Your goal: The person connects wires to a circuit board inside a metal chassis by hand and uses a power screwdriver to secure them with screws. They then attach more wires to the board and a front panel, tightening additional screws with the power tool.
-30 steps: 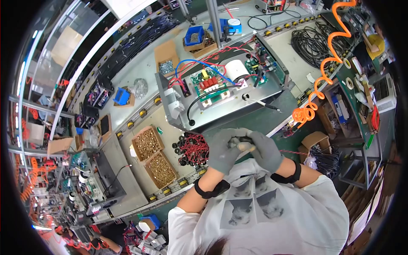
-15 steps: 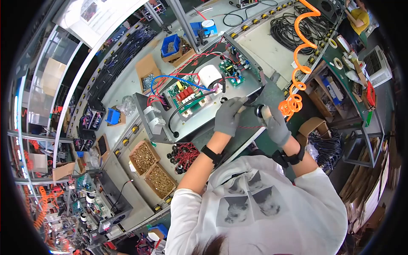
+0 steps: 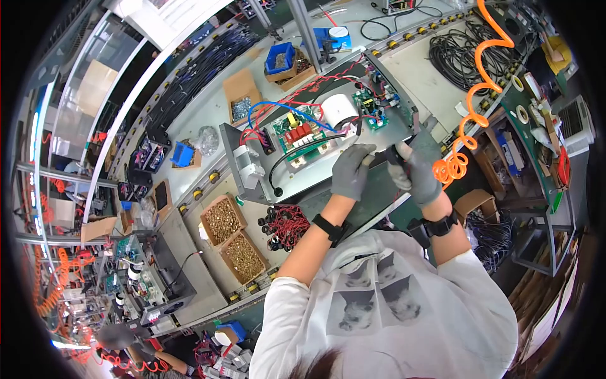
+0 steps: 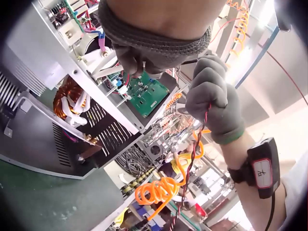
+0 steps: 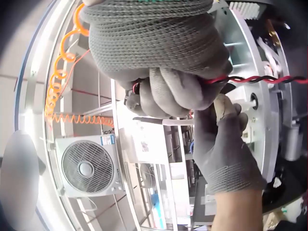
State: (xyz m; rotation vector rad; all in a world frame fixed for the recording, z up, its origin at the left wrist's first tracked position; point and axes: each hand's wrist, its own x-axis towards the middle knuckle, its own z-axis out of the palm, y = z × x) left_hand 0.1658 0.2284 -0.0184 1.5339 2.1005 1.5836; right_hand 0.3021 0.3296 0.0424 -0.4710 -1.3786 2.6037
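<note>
In the head view my left hand (image 3: 351, 172), in a grey glove, is at the front edge of an open metal chassis (image 3: 303, 183). Its fingertips pinch a cable; the right wrist view shows the cable's white stretch (image 5: 177, 122) and dark end (image 5: 147, 119) beyond them. To its right, my gloved right hand (image 3: 420, 177) grips a black round part (image 3: 394, 153). A red-and-black twisted wire (image 4: 190, 166) hangs from the curled fingers of that hand (image 4: 211, 98). Inside the chassis are a green board (image 3: 297, 136) and a white cylinder (image 3: 339, 112).
Two boxes of brass-coloured pieces (image 3: 222, 220) and a pile of black parts with red wires (image 3: 285, 226) lie left of my arms. An orange coiled hose (image 3: 449, 169) hangs at the right. Coiled black cables (image 3: 464, 54) lie beyond the chassis.
A second ago my hands were together near my body, the cable lying loose. They have since moved forward to the chassis edge and separated; my left hand has taken the cable.
</note>
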